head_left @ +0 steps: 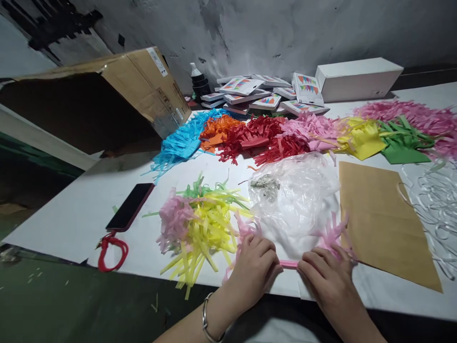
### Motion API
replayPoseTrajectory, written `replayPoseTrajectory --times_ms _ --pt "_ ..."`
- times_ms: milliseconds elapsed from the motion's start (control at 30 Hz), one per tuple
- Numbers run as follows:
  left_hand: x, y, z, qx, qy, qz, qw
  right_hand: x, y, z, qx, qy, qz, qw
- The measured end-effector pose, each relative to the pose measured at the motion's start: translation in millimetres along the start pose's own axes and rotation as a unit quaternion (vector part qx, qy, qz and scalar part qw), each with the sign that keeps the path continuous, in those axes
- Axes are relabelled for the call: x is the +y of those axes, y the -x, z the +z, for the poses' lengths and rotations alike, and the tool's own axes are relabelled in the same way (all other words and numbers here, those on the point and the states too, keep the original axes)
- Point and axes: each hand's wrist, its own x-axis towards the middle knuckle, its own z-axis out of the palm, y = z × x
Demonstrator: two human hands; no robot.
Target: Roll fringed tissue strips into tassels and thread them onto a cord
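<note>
Pink tissue-paper strip (288,264), both ends seemingly fringed, under close grip

At far left, a cardboard box (135,81) carries a white label (156,61) and printed marks, their writing too small to read. Beside it on the counter (71,209) lies a dark smartphone (131,207) with a red strap (114,252); no brand shows. Next comes a heap of yellow, pink and green fringe (210,224), with a row of coloured tassels (255,136) behind.

Near the front edge, the left fingers (267,256) are curled closed on the strip's left part. Its narrow middle spans the gap to the right fingers (314,267), likewise closed on it. The step looks like rolling or flattening that middle; the next move calls for even pressure from both sides, so the thin paper neither tears nor slips loose.

Behind lie a clear plastic bag (303,195) and flat boxes (241,86) printed with colourful tassel-like pictures, any lettering illegible. Farther right, a white box (357,81) bears one tiny unreadable mark. A brown paper sheet (385,224), with no visible writing, and tangled white cord (439,205) finish the right side.
</note>
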Motion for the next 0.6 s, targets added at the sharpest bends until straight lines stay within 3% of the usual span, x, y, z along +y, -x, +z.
replayPoseTrajectory --times_ms 167,400,500,600 --pt "5 2 -6.7 -0.020 0.022 -0.028 0.999 12 7 -10 -0.017 0.034 -0.002 0.999" --pt "18 -6 -5.0 -0.056 -0.089 -0.089 0.991 4 -1 4 0.006 0.099 0.051 0.994" --pt "14 -7 -1.7 -0.030 -0.113 -0.052 0.992 2 -2 3 -0.019 0.096 0.069 0.993" --pt "9 -5 -3.1 -0.033 -0.121 0.038 0.991 -1 -2 1 -0.027 0.050 0.038 0.998"
